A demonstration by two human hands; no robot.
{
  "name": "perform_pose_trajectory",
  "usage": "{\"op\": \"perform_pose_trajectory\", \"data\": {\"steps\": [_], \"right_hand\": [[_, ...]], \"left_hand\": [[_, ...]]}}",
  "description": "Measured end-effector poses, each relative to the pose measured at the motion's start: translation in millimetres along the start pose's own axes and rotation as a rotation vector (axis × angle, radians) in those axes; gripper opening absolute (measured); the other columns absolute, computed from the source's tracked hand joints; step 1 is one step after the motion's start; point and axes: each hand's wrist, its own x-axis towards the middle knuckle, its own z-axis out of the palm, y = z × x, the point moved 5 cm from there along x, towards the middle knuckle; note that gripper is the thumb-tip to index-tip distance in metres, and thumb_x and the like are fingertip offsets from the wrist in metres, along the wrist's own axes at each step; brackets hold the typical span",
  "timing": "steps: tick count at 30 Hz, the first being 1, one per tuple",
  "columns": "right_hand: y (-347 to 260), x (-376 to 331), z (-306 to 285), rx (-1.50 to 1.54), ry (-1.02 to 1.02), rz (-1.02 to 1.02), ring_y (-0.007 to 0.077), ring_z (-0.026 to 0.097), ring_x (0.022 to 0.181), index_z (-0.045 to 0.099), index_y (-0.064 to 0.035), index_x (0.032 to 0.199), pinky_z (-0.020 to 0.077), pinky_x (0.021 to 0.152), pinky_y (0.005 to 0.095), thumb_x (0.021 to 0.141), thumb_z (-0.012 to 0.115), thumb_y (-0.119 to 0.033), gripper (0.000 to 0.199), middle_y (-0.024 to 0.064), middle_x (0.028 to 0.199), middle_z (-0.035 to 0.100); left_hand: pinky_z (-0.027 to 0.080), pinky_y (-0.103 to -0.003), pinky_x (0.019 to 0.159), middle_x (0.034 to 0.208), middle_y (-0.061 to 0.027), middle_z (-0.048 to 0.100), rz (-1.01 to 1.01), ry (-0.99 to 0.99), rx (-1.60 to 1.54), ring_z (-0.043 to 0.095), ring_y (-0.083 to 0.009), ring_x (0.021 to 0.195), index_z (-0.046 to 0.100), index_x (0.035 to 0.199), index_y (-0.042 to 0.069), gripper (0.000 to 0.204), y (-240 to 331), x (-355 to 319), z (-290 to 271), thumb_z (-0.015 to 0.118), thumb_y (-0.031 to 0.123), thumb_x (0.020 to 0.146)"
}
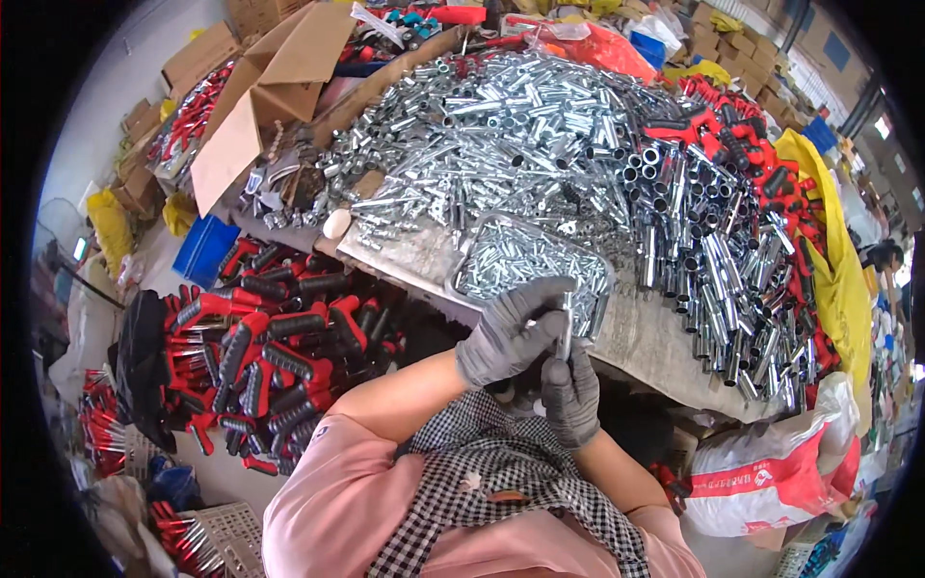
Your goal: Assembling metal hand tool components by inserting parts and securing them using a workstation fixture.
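In grey gloves, both my hands meet at the near edge of the table around a slim shiny metal tube [567, 328], held roughly upright. My left hand [511, 328] pinches its upper part between thumb and fingers. Below it, my right hand [571, 397] grips the lower end, its fingers closed. Just beyond them sits a clear plastic tray [461, 281] full of small metal pins [515, 255]. Part of the tube is covered by the gloves.
A big heap of metal sockets and tubes [520, 116] covers the table [636, 337]. Larger chrome tubes [665, 207] lie at right. Red-and-black handles [270, 356] pile up at left, near a blue bin [205, 250]. A cardboard box [275, 72] stands far left; a white-and-red sack [761, 472] near right.
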Motion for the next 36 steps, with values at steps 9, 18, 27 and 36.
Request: {"op": "perform_pose_trajectory", "data": {"steps": [9, 18, 27, 36], "right_hand": [[-24.2, -10.8, 4.2, 0.217, 0.047, 0.011, 0.0057, 0.044, 0.064, 0.043, -0.0007, 0.13, 0.0391, 0.06, 0.0211, 0.094, 0.054, -0.033, 0.049, -0.0045, 0.074, 0.05], [1.0, -3.5, -32.3, 0.237, -0.006, -0.041, 0.012, 0.057, 0.1, 0.048, -0.0041, 0.127, 0.0477, 0.083, 0.0267, 0.094, 0.057, -0.019, 0.037, 0.0043, 0.115, 0.06], [4.3, 13.7, -83.1, 0.166, 0.196, 0.013, 0.0108, 0.055, 0.071, 0.046, -0.0084, 0.128, 0.0445, 0.055, 0.0256, 0.097, 0.052, -0.023, 0.035, 0.002, 0.086, 0.055], [1.2, 1.6, -101.5, 0.057, 0.316, 0.035, 0.0089, 0.051, 0.067, 0.045, -0.0036, 0.123, 0.0441, 0.061, 0.0244, 0.092, 0.057, -0.012, 0.034, 0.0025, 0.082, 0.056]], "left_hand": [[0.049, -0.028, 0.066, 0.085, -0.005, 0.057, 0.098, 0.143, 0.119, 0.057, -0.0124, 0.072, 0.05, 0.123, 0.003, 0.039, 10.5, -0.6, 22.2, 0.059, 0.004, 0.085], [0.044, -0.035, 0.079, 0.109, -0.0122, 0.054, 0.41, -0.3, 0.318, 0.055, -0.0243, 0.09, 0.05, 0.118, 0.004, 0.044, 19.1, 22.2, 47.5, 0.062, 0.002, 0.077], [0.047, -0.041, 0.092, 0.12, -0.0206, 0.057, 0.15, 0.113, 1.419, 0.057, -0.0346, 0.109, 0.048, 0.13, 0.007, 0.056, -98.2, 288.7, -92.7, 0.058, 0.035, 0.083], [0.051, -0.042, 0.084, 0.103, -0.0213, 0.065, -0.012, -0.013, 1.503, 0.063, -0.0361, 0.095, 0.069, 0.099, 0.004, 0.029, -112.3, 335.3, -106.5, 0.059, 0.025, 0.081]]}}
